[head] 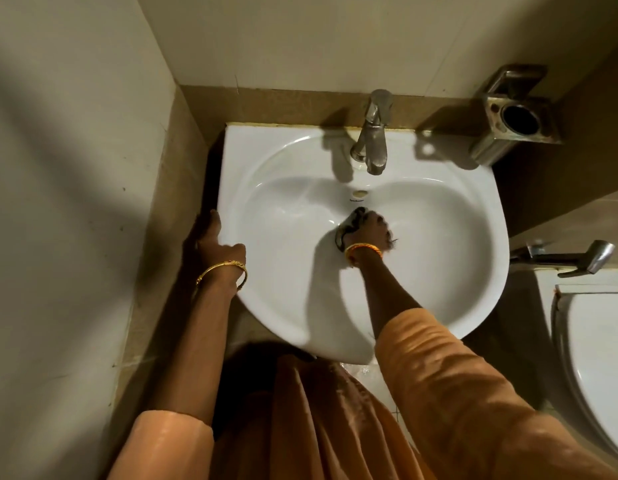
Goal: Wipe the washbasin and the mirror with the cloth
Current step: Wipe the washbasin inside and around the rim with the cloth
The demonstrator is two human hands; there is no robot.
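Observation:
The white washbasin fills the middle of the view, fixed to the tiled wall. My right hand is down in the bowl near the drain, gripping a small dark cloth that shows at the hand's left side and presses on the bowl's bottom. My left hand holds the basin's left rim, fingers over the outer edge and thumb on top. The drain is hidden under the hand and cloth. No mirror is in view.
A chrome tap stands at the back rim. A metal holder is fixed to the wall at the right. A chrome spray handle and a white toilet lid sit to the right. Walls close in at the left.

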